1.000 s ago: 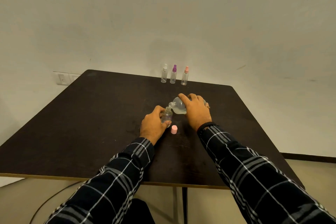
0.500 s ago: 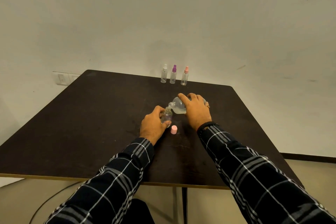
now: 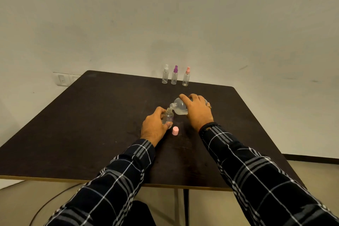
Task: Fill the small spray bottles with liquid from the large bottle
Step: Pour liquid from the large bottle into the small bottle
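Small open bottle [image 3: 168, 116] stands upright on the dark table [image 3: 91, 124], and your left hand [image 3: 153, 128] has fingers and thumb wrapped round it. Right at its mouth, the large bottle [image 3: 180, 108] tips neck-down, your right hand [image 3: 197, 110] curled over its body. Just this side of the small bottle, a pink cap [image 3: 175, 131] sits alone. Well beyond the small bottle stand three capped sprayers: white-topped [image 3: 165, 77], purple-topped [image 3: 174, 76], pink-topped [image 3: 186, 78].
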